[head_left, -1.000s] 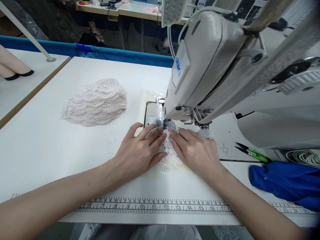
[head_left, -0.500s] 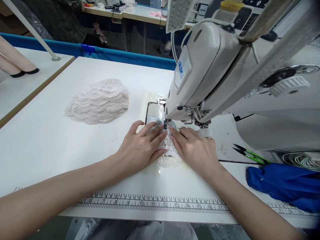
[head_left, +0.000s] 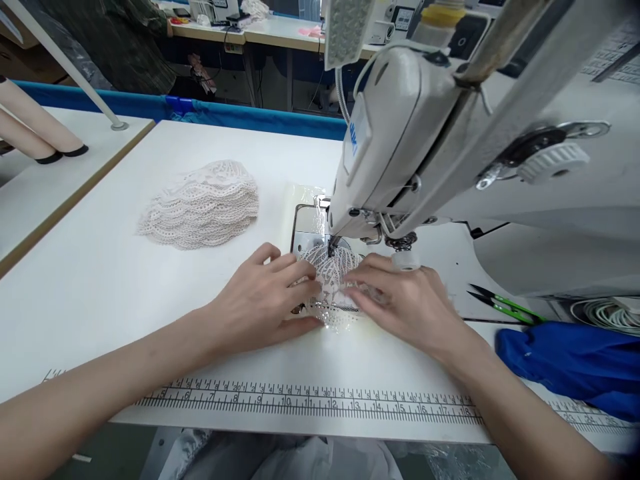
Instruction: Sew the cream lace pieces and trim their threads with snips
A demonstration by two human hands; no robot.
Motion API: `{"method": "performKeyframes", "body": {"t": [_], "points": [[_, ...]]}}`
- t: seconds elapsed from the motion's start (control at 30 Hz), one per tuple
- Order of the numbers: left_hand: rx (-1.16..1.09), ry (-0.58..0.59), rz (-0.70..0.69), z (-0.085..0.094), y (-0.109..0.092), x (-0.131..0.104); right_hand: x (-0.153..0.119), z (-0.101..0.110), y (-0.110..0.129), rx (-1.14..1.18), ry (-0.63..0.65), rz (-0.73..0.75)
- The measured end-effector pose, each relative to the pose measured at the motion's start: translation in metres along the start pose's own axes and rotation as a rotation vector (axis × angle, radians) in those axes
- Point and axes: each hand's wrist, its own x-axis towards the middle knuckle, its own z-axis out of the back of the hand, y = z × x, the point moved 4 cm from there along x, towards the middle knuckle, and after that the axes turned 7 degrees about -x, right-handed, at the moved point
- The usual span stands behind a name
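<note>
A piece of white lace (head_left: pixel 333 270) lies under the needle of the sewing machine (head_left: pixel 385 133), spread over the metal plate. My left hand (head_left: pixel 275 293) rests at the lace's left side, palm down, fingers together on its edge. On the other side, my right hand (head_left: pixel 405 297) has thumb and fingers closed on the right edge of the lace, slightly blurred. A stack of pale lace pieces (head_left: pixel 205 203) sits on the white table (head_left: pixel 175 307) to the left of the machine.
Green-handled snips (head_left: pixel 505 307) and a blue cloth (head_left: pixel 570 367) lie at the right. A printed ruler (head_left: pixel 310 402) runs along the table's front edge. Two skin-toned tubes (head_left: pixel 40 123) are at the far left. A person's sleeve (head_left: pixel 130 47) shows behind the blue fabric edge (head_left: pixel 260 119).
Both hands have moved apart from the needle, left hand leftward and right hand rightward. More of the lace now shows, spread out around the needle.
</note>
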Motion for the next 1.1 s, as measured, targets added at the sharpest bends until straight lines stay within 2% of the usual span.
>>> {"method": "performKeyframes", "body": {"t": [0.07,0.1,0.2,0.27,0.37,0.43,0.5,0.6,0.7,0.8,0.87,0.97,1.1], "points": [[-0.045,0.086,-0.073,-0.001,-0.001,-0.003,-0.002,0.002,0.003,0.202,0.181,0.053],[-0.034,0.093,-0.104,-0.002,-0.001,-0.004,-0.003,0.003,0.003,0.264,0.246,0.066],[0.053,0.018,-0.168,-0.005,-0.006,-0.005,-0.005,0.005,0.001,0.363,0.289,0.058],[0.029,-0.002,-0.103,-0.006,-0.009,-0.003,-0.006,0.005,-0.002,0.425,0.276,0.007],[-0.181,0.022,0.15,0.0,-0.007,0.001,-0.007,0.004,-0.008,0.53,0.269,-0.145],[-0.291,0.077,0.294,0.004,-0.005,0.004,-0.007,0.004,-0.009,0.558,0.229,-0.214],[-0.319,0.157,0.355,0.006,-0.003,0.01,-0.006,0.005,-0.008,0.529,0.168,-0.213],[-0.277,0.225,0.326,0.003,0.001,0.022,-0.005,0.002,-0.002,0.42,0.08,-0.109],[-0.255,0.254,0.304,-0.003,0.008,0.037,-0.005,0.002,-0.001,0.285,-0.123,-0.054],[-0.353,0.309,0.326,-0.006,0.018,0.048,-0.007,0.003,-0.002,0.228,-0.303,-0.07],[-0.421,0.333,0.342,-0.004,0.024,0.053,-0.006,0.002,-0.003,0.237,-0.324,-0.078],[-0.548,0.368,0.356,0.001,0.033,0.054,-0.003,0.0,-0.004,0.258,-0.286,-0.11],[-0.698,0.36,0.298,0.006,0.034,0.051,-0.002,-0.002,-0.005,0.254,-0.23,-0.152]]}}
